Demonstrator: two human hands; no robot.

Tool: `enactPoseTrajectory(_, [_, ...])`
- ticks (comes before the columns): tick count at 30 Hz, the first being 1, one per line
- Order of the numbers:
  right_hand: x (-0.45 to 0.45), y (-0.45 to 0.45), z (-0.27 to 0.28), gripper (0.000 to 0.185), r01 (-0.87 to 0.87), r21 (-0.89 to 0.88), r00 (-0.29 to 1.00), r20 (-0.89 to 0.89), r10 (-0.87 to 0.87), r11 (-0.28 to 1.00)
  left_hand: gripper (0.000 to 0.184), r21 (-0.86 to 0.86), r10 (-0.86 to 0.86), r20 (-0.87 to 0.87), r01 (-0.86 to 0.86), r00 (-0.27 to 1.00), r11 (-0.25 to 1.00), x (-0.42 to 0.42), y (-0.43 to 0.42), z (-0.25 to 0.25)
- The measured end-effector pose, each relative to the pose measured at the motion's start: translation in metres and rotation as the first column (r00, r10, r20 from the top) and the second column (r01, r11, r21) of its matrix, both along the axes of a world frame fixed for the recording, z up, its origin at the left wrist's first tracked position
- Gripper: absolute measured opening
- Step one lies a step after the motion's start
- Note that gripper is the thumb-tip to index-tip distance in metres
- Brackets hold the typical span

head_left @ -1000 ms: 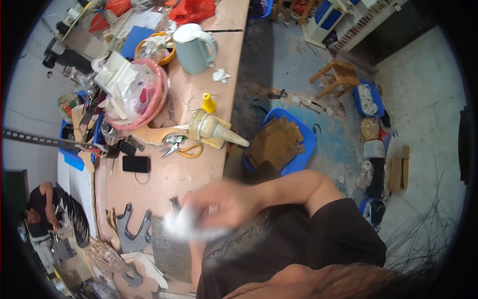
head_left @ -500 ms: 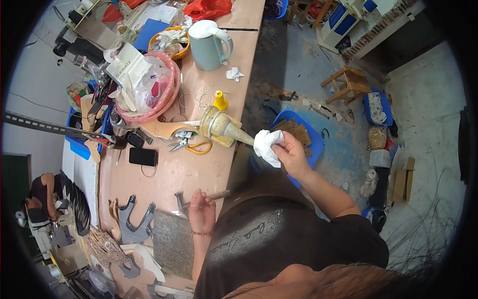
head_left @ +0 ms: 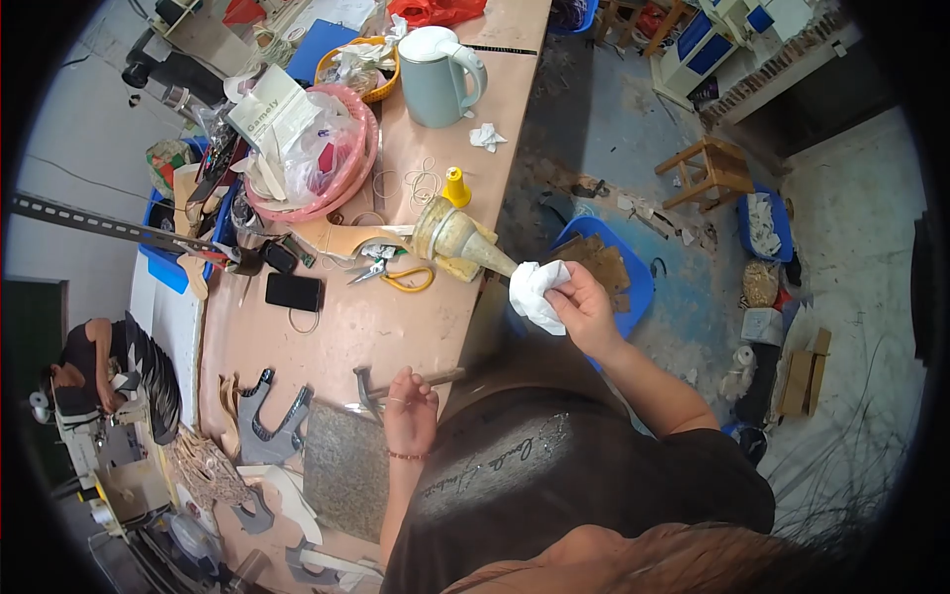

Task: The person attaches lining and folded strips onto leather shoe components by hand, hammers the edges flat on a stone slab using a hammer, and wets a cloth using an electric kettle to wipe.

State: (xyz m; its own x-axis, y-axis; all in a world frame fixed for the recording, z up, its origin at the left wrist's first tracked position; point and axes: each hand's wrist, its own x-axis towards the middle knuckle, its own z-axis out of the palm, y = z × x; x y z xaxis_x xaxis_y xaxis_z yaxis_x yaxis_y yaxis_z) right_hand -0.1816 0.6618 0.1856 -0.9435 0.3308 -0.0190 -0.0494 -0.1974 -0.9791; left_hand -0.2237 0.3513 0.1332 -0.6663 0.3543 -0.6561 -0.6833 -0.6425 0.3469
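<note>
My right hand (head_left: 586,309) pinches a crumpled white tissue (head_left: 537,295), which covers the narrow tip of a stained, cream-coloured tapered object (head_left: 457,243). That cone lies tilted at the table's edge, its wide end towards the table; its exact kind is unclear. My left hand (head_left: 410,414) is raised palm up near the table's front edge, fingers loosely bent and apart, with nothing visible in it. Just behind it lies a hammer (head_left: 366,388), its handle partly hidden by the fingers. Yellow-handled scissors (head_left: 408,280) lie beside the cone's wide end.
A kettle (head_left: 432,84), a yellow cone-shaped bottle (head_left: 456,188), a filled pink basket (head_left: 368,148) and a phone (head_left: 294,292) stand or lie on the table (head_left: 386,332). A stone slab (head_left: 344,460) is near my left forearm. Below is a blue bin (head_left: 638,287). Another person (head_left: 94,356) sits far left.
The whole view has shifted slightly, so the table's things appear further right and higher. My right hand keeps the tissue at the cone's tip; my left hand stays near the hammer.
</note>
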Motion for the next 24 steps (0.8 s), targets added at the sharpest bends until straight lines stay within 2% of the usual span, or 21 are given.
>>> enactPoseTrajectory(5, [0.003, 0.007, -0.013, 0.031, 0.014, 0.002, 0.995, 0.101, -0.014, 1.000, 0.021, -0.016, -0.015, 0.014, 0.016, 1.000, 1.000, -0.001, 0.007, 0.000])
enactPoseTrajectory(6, [0.007, 0.013, -0.026, 0.038, -0.006, 0.042, 0.994, 0.110, 0.002, 0.999, 0.021, -0.023, 0.006, 0.014, -0.006, 1.000, 1.000, 0.000, 0.006, -0.002])
enactPoseTrajectory(8, [0.013, 0.028, -0.036, 0.043, -0.181, 0.121, 0.957, 0.249, 0.146, 0.976, 0.027, -0.008, 0.027, 0.032, -0.027, 0.999, 1.000, 0.003, 0.004, -0.011])
enactPoseTrajectory(9, [0.019, 0.035, -0.049, 0.037, -0.280, 0.162, 0.938, 0.254, 0.235, 0.946, 0.027, 0.002, 0.033, 0.007, -0.033, 0.999, 0.999, 0.005, 0.004, -0.010])
enactPoseTrajectory(11, [0.027, 0.048, -0.067, 0.020, -0.474, 0.438, 0.849, 0.456, 0.265, 0.764, 0.023, -0.043, 0.019, 0.018, -0.019, 1.000, 0.999, 0.004, 0.005, 0.000])
enactPoseTrajectory(12, [0.036, 0.054, -0.094, 0.014, -0.453, 0.479, 0.865, 0.440, 0.241, 0.752, 0.025, -0.057, 0.025, 0.027, -0.023, 0.999, 0.998, 0.006, 0.003, -0.006])
enactPoseTrajectory(14, [0.051, 0.074, -0.131, 0.012, -0.546, 0.326, 0.759, 0.583, 0.291, 0.772, 0.025, -0.115, 0.056, 0.048, -0.050, 0.997, 0.992, 0.009, -0.002, -0.012])
enactPoseTrajectory(16, [0.061, 0.080, -0.160, 0.008, -0.460, 0.146, 0.737, 0.613, 0.285, 0.876, 0.025, -0.126, 0.106, 0.056, -0.098, 0.993, 0.987, 0.014, -0.011, -0.020])
enactPoseTrajectory(19, [0.064, 0.089, -0.184, 0.004, -0.519, 0.161, 0.632, 0.734, 0.250, 0.839, 0.021, -0.152, 0.180, 0.079, -0.166, 0.981, 0.974, 0.025, -0.031, -0.033])
enactPoseTrajectory(22, [0.068, 0.137, -0.236, 0.010, -0.519, 0.432, 0.772, 0.607, 0.188, 0.737, 0.026, -0.243, 0.338, 0.110, -0.305, 0.935, 0.921, 0.047, -0.060, -0.041])
enactPoseTrajectory(24, [0.060, 0.208, -0.281, 0.020, -0.591, 0.543, 0.744, 0.653, 0.143, 0.597, 0.024, -0.297, 0.407, 0.142, -0.353, 0.902, 0.887, 0.059, -0.078, -0.048])
